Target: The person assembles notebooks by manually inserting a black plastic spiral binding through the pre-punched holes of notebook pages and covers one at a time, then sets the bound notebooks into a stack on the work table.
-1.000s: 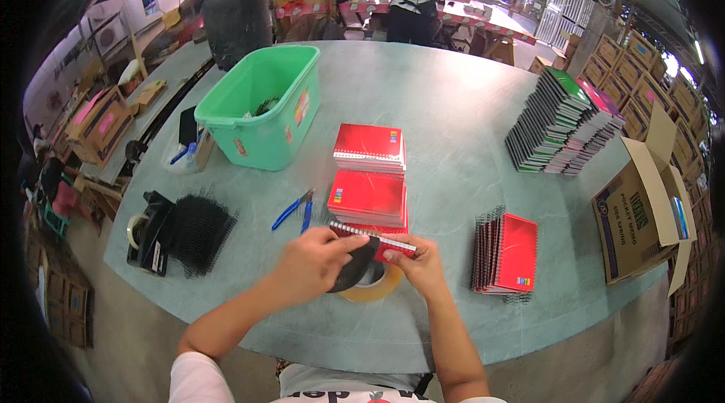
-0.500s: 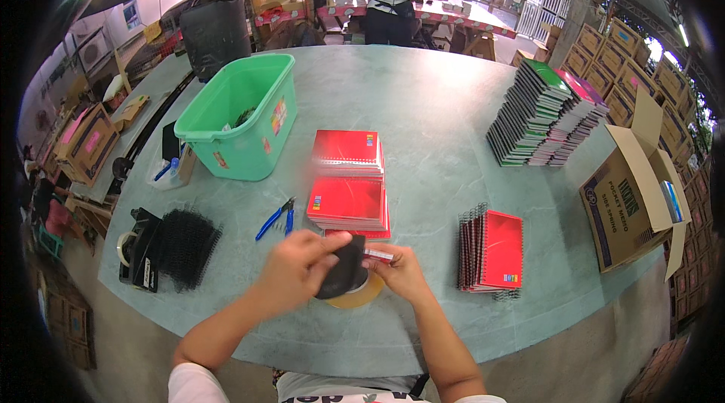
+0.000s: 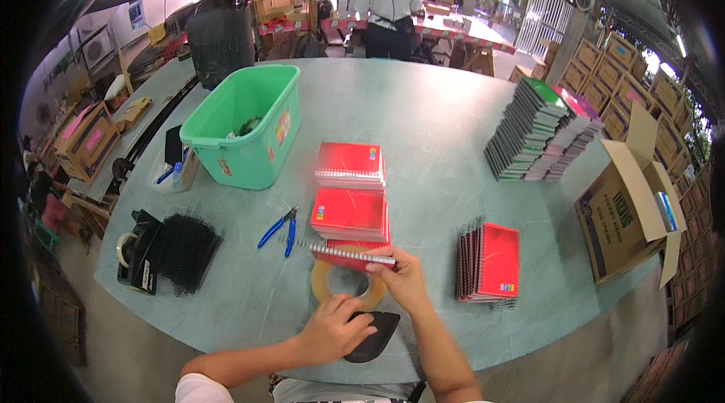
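Observation:
My right hand (image 3: pixel 400 280) grips a thin red notebook (image 3: pixel 370 258), seen almost edge-on, with a wire coil along its edge running out past its left end. My left hand (image 3: pixel 332 330) is low at the table's near side, fingers bent over the edge of a flat black pad (image 3: pixel 377 341). Between the hands lies a wide roll of yellowish tape (image 3: pixel 320 282). Just beyond is a stack of red notebooks (image 3: pixel 350 210), with another red stack (image 3: pixel 350 160) behind it. The held notebook partly hides the nearest red cover.
Blue-handled cutters (image 3: pixel 278 228) lie left of the stacks. Farther left are black coils (image 3: pixel 189 252) and a tape dispenser (image 3: pixel 140 256). A green tub (image 3: pixel 249 142) stands behind. On the right are coiled red notebooks (image 3: pixel 495 263), green and purple notebook stacks (image 3: pixel 529 131) and an open carton (image 3: pixel 623 210).
My left hand has moved down toward me with the black pad, away from the notebook. The red notebook now shows its coil, and the tape roll is more exposed.

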`<state>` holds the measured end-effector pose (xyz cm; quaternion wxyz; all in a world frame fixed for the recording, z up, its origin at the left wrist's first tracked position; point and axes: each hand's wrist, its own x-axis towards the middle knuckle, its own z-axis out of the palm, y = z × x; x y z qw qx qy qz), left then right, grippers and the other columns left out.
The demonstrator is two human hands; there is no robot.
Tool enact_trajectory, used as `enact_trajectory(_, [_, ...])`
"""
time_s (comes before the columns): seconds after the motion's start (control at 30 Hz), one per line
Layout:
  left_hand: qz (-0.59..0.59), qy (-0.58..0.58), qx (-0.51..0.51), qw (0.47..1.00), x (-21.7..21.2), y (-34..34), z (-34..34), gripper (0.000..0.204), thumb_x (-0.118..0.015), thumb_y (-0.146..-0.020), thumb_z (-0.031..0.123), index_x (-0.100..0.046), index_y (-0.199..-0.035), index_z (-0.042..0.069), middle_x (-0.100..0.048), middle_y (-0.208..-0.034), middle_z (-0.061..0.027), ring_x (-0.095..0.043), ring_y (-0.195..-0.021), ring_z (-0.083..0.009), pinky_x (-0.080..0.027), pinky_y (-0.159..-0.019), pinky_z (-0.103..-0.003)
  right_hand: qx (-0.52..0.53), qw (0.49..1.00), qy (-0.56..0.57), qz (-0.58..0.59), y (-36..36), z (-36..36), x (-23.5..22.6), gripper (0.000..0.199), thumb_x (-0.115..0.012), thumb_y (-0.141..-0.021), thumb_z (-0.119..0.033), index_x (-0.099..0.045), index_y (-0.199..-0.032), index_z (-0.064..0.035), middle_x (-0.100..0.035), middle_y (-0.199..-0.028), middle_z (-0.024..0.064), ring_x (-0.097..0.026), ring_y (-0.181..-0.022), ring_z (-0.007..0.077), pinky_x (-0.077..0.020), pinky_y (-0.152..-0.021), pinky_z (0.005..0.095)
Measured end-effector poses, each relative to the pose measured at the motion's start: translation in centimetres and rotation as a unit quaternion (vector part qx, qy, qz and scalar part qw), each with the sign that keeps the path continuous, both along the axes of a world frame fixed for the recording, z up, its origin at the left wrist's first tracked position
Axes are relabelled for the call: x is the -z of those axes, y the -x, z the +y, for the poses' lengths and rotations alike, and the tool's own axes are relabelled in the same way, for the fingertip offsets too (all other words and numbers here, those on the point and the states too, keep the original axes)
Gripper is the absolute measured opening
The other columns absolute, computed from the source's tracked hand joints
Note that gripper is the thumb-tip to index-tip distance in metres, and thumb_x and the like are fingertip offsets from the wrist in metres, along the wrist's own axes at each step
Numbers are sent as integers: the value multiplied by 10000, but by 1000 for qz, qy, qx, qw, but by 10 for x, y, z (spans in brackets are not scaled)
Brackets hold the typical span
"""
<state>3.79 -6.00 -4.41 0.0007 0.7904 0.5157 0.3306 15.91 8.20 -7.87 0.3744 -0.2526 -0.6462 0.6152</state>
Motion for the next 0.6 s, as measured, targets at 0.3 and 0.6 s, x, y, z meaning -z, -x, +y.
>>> enact_trajectory(0.3, [23, -61, 7, 998, -19, 50, 69, 334, -662, -707, 123, -586, -1030, 87, -569, -811, -88, -565, -754, -271, -433, -678, -388, -6, 999, 36, 33, -1, -4, 0, 189, -639, -822, 24, -654, -1007, -9, -676, -936, 25, -604, -888, 86, -489, -801, 244])
enact_trajectory(0.6, [68, 14, -33, 997, -22, 51, 68, 142, -623, -782, 116, -608, -915, 69, -629, -837, -90, -606, -756, -257, -429, -706, -399, 41, 996, 38, 66, 5, -8, 5, 210, -633, -827, 46, -650, -1028, -8, -676, -930, 38, -621, -777, 80, -502, -693, 213])
